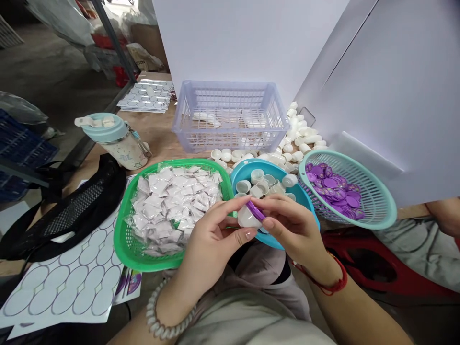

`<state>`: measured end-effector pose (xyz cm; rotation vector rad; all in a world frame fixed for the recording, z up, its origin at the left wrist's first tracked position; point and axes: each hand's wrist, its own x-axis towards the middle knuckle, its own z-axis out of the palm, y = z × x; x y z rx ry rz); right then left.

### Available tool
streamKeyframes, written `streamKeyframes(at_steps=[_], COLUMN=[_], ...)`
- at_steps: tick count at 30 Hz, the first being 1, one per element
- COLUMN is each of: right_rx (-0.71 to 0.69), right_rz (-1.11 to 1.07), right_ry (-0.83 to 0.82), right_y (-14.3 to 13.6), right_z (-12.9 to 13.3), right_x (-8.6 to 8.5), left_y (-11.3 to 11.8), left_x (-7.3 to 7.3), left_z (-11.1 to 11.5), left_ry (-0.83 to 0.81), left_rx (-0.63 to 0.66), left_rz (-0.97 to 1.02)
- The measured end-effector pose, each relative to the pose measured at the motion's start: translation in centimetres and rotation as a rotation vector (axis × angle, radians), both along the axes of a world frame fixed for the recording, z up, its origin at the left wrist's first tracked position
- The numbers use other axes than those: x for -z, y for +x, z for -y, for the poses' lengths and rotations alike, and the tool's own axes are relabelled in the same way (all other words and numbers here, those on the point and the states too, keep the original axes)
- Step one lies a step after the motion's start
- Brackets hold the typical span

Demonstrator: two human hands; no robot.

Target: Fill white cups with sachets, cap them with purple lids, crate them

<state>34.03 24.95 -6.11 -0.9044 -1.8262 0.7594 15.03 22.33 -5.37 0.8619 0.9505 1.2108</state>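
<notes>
Holding a cup [247,219] and lid [256,211] together

The left hand [208,244] pinches the cup between thumb and fingers; the right hand [300,230] pinches the lid, tilted at the cup's mouth, by its edge. Both pieces are held above the blue basket [247,166], between the green basket [154,265] of packets [168,201] and the teal basket [390,211]. Judged by look, the cup is light, smooth and thin-walled, likely slippery and apt to dent if squeezed; the lid seems stiffer. The firmest hold is near the cup's rim, with the lid taken by its edge.
</notes>
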Motion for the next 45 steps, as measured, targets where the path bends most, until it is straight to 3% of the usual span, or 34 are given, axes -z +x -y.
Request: streamKeyframes(at_steps=[5, 10, 16, 21, 30, 35, 41, 45], right_rx=[-0.045, -0.208, -0.047, -0.054, 0.0, -0.059, -0.184, -0.195], right_rz=[0.01, -0.007, -0.114, -0.185, -0.101, -0.165, -0.36, -0.431], right_ry=[0.039, -0.043, -0.134, -0.147, -0.067, -0.166, -0.298, -0.393], right_y=[-0.4, -0.6, -1.2, -1.6, -1.9, -2.0, -2.4, -2.7], right_z=[0.6, 0.8, 1.2, 1.5, 2.4, 2.6, 2.5, 2.8], right_x=[-0.2, 0.2, 1.7, 2.0, 1.6, 1.4, 0.6, 0.4], left_y=[0.1, 0.0, 0.0, -0.2, 0.0, 0.4, -0.2, 0.1], left_x=[0.0, 0.2, 0.8, 0.6, 0.4, 0.8, 1.0, 1.3], left_z=[0.5, 0.6, 1.0, 1.4, 1.4, 1.5, 1.6, 1.7], left_ry=[-0.026, -0.057, -0.073, -0.144, -0.209, -0.209, -0.193, -0.234], left_rx=[-0.016, 0.004, 0.021, -0.008, -0.063, -0.091, -0.004, -0.05], left_rz=[0.026, 0.08, 0.197, 0.299, 0.46, 0.5, 0.499, 0.508])
